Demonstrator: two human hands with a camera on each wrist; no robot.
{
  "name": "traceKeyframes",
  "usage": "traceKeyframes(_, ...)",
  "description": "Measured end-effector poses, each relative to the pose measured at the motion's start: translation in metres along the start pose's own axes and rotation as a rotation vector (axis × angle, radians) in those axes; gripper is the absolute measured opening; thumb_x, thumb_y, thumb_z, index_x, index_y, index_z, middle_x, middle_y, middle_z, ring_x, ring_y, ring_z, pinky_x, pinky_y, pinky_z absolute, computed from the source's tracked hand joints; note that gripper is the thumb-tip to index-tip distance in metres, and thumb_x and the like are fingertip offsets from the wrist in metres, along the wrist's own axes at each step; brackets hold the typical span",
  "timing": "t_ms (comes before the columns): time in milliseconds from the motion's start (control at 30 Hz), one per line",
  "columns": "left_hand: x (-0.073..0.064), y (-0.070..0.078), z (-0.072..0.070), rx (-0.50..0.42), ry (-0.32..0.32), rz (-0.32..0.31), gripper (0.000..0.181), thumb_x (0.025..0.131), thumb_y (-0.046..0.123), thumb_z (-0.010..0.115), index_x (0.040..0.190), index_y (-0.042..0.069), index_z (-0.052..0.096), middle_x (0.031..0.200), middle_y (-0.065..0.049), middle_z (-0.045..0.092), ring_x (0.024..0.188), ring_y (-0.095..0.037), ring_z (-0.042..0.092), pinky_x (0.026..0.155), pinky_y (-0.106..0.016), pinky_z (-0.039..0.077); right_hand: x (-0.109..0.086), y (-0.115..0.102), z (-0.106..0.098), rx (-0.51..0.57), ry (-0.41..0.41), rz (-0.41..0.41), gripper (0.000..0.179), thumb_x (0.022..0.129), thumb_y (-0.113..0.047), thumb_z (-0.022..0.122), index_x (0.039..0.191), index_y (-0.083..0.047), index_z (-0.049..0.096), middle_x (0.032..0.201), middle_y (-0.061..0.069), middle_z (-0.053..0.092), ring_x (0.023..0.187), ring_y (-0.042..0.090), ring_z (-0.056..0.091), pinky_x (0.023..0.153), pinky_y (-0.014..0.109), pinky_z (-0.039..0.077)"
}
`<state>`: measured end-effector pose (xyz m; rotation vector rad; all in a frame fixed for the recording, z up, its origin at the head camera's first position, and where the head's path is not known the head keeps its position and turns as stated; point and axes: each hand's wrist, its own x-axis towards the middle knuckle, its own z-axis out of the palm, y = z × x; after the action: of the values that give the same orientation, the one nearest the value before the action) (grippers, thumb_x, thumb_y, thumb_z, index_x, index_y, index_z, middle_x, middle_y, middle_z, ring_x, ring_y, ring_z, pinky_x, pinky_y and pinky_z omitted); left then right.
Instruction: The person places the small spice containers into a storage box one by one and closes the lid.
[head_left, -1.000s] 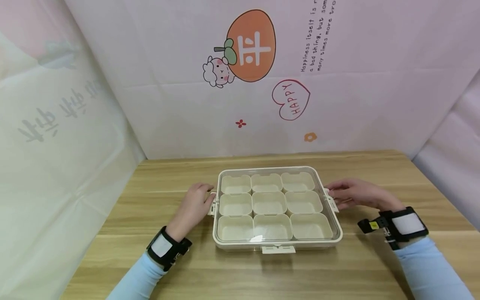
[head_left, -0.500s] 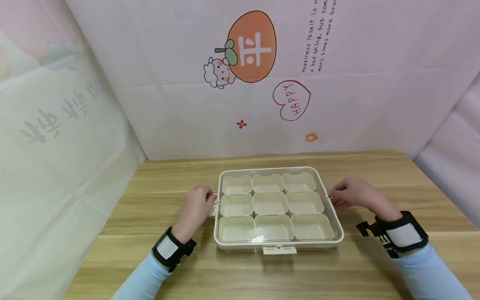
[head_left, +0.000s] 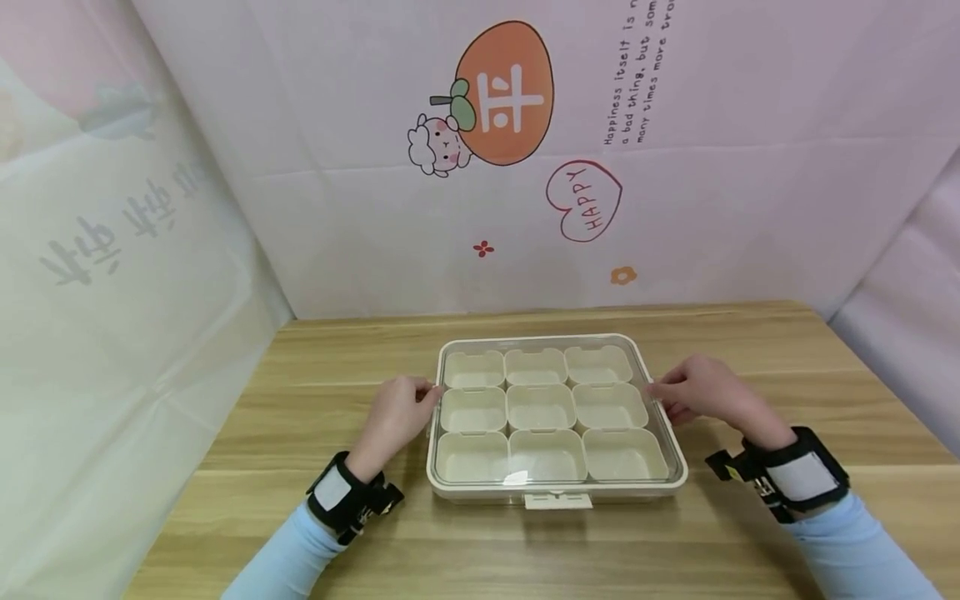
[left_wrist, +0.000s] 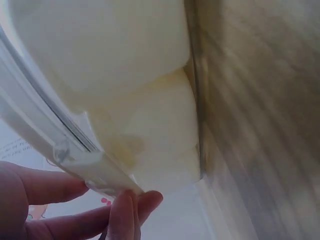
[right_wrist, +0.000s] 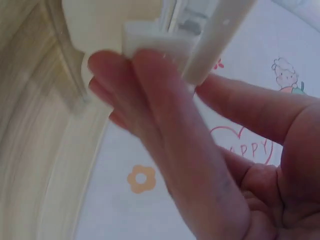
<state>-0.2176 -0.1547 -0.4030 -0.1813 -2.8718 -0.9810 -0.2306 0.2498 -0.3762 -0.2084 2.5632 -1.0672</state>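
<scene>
A clear-lidded storage box with a cream rim lies on the wooden table, holding rows of small cream compartments. At its left side my left hand pinches the side latch between thumb and fingers, close under the lid rim. On the opposite side my right hand has its fingers against the right latch and its thumb at the lid's edge, pinching them together. The front latch sticks outward from the box. In the head view both side latches are mostly hidden by the hands.
The wooden table runs back to a white printed curtain. Another curtain hangs along the left side, and one more stands at the right. Black straps with cameras are worn on both wrists.
The side latches stood out from the box earlier and are now folded down against its sides. Both thumbs have moved onto the lid's edges. The box has barely shifted.
</scene>
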Motion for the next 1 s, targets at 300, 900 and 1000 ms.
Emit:
traceKeyframes(300,0.004,-0.006,0.002,-0.081,0.028,-0.035,0.025,0.085,0.030,0.068,0.085,0.006,0.076,0.068,-0.002,0.068,0.052,-0.010,0.051,0.050,-0.024,0.041,0.001,0.001,0.006,-0.051,0.055,-0.030,0.037,0.092,-0.028,0.061,0.098,0.008,0.070,0.072,0.008,0.070,0.061,0.018,0.069,0.062,0.034,0.057)
traceKeyframes(900,0.008,-0.013,0.002,-0.316,0.006,-0.259,0.026,0.078,0.035,0.075,0.085,0.009,0.075,0.080,-0.004,0.071,0.072,-0.024,0.068,0.058,-0.026,0.049,0.003,0.001,0.014,-0.056,0.096,-0.015,0.037,0.094,-0.023,0.057,0.101,0.012,0.067,0.068,0.005,0.067,0.058,0.016,0.067,0.058,0.032,0.056)
traceKeyframes(1000,0.008,-0.012,0.002,-0.340,0.006,-0.269,0.026,0.078,0.034,0.075,0.085,0.009,0.075,0.080,-0.004,0.071,0.072,-0.025,0.068,0.058,-0.026,0.050,0.002,0.000,0.014,-0.063,0.100,-0.022,0.037,0.095,-0.022,0.056,0.100,0.012,0.067,0.068,0.006,0.066,0.058,0.016,0.066,0.058,0.033,0.056)
